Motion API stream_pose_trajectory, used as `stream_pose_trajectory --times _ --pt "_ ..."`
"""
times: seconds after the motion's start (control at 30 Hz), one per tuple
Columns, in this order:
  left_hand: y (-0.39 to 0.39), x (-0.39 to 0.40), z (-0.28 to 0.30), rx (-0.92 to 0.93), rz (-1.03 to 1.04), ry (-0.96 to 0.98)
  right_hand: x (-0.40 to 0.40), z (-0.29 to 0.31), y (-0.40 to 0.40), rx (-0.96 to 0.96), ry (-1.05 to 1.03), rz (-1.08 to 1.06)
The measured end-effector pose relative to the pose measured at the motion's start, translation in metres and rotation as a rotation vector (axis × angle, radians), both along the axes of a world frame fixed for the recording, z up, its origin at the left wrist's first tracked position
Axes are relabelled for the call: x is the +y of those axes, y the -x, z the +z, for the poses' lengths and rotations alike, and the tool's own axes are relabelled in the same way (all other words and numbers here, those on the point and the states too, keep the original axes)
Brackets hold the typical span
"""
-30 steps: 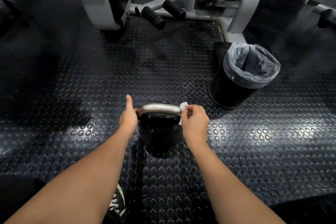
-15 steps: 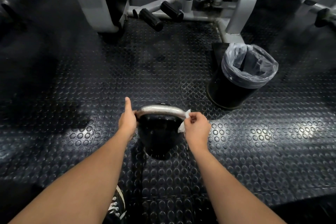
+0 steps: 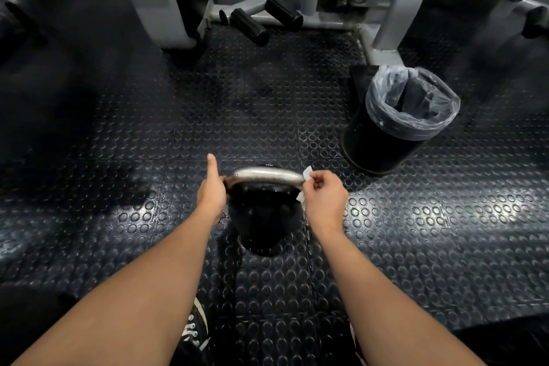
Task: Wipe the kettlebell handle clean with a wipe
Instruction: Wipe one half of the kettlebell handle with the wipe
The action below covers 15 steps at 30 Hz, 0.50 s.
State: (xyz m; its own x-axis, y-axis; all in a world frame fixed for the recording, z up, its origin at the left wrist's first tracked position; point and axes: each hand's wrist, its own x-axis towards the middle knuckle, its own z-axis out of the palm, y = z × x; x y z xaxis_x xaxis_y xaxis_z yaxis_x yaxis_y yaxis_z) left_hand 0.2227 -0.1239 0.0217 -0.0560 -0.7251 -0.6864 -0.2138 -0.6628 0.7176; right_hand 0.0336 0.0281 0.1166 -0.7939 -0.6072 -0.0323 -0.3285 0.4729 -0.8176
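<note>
A black kettlebell (image 3: 264,217) stands on the studded rubber floor in front of me, its bare metal handle (image 3: 267,176) running left to right across the top. My left hand (image 3: 211,191) grips the handle's left end, thumb pointing up. My right hand (image 3: 323,200) is closed around the handle's right end with a white wipe (image 3: 307,172) pinched against the metal. Small corners of the wipe show above and below my fingers; the rest is hidden inside my hand.
A black bin (image 3: 398,125) lined with a clear plastic bag stands to the right, just beyond the kettlebell. A grey gym machine frame (image 3: 398,9) with black foot pegs (image 3: 249,27) fills the far side. My shoe (image 3: 193,333) is at the bottom.
My right hand slid down the handle's right side with the wipe, then came back up to the top right corner. My left hand has kept its grip.
</note>
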Motion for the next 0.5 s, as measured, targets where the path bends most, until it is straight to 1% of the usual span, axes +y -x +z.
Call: stream_pose_trajectory --times 0.1,0.23,0.27,0.33,0.43,0.5 --pt "0.002 0.0 0.003 0.002 -0.008 0.004 0.008 0.001 -0.012 0.06 0.04 0.033" --pt "-0.001 -0.001 -0.004 0.008 -0.009 -0.007 0.017 -0.014 -0.006 -0.059 0.008 -0.019" --pt "-0.001 -0.003 -0.006 0.012 -0.007 -0.011 0.015 -0.013 -0.003 -0.06 0.009 -0.026" --pt "-0.001 -0.005 -0.007 -0.001 0.001 -0.019 0.008 -0.005 0.002 -0.009 0.039 -0.007" --pt "-0.001 -0.002 -0.003 -0.018 -0.009 -0.013 0.003 0.003 -0.003 0.09 0.125 0.086" --pt "0.002 0.002 0.004 -0.017 -0.017 0.004 0.008 0.0 -0.011 0.108 0.163 0.096"
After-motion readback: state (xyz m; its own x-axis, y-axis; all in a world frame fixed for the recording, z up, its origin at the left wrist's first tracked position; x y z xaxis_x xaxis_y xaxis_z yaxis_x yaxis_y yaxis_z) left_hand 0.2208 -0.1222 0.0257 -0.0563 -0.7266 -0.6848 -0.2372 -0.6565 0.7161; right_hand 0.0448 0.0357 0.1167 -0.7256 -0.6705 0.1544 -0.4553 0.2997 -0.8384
